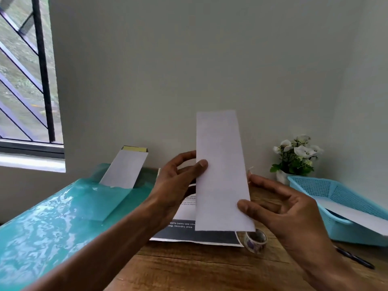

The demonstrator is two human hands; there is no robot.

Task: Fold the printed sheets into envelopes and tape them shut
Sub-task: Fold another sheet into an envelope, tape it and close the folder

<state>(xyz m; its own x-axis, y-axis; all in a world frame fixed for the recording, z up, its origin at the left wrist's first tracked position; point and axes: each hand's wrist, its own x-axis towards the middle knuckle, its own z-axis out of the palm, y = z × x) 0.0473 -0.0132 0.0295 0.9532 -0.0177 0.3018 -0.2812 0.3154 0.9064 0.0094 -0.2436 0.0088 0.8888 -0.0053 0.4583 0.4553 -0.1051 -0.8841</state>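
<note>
While the printed sheets (189, 232) lay flat beneath, left hand (176, 183) and right hand (287, 208) pinched an upright folded envelope (222, 171) by its edges.

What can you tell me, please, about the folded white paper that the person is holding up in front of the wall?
The folded paper is a long, narrow white rectangle, blank on the side facing the camera, with crisp straight edges. It is held upright in the air, leaning slightly, above the printed sheet on the wooden table. The left hand pinches its left edge with the thumb in front, and the right hand grips its lower right corner. It looks like plain, thin office paper; no tape shows on it.
</note>
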